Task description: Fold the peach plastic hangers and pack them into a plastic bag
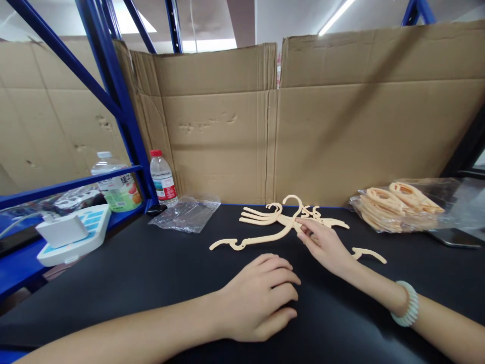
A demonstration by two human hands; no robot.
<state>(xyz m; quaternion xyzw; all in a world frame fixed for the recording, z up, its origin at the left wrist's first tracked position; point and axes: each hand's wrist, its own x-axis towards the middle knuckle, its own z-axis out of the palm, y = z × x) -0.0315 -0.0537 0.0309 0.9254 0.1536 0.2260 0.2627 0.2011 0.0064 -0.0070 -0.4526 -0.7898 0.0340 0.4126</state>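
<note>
Resting palm-down near the front edge of the black table top (132,283), the left hand (259,298) is seen with its fingers loosely curled and nothing held. The right hand (326,245), a pale green beaded bracelet (406,303) on its wrist, is stretched toward the middle of the table, its fingertips pinched narrowly on the neck of a cream plastic clothes hanger (261,237). That hanger lies flat, its hook pointing to the back edge, with a small heap of like hangers (265,215) touching it just behind.

The step in hand is judged to be the picking of one hanger from the heap; a firmer grip and a lift free of its neighbours would be called for.

An opened clear plastic bag of cream hangers (397,205) lies at the right back corner, an empty crumpled clear bag (187,215) at the left back. A red-capped water bottle (163,179) stands beside the blue steel rack post (125,111). Brown cardboard sheets (303,126) wall the back edge.
</note>
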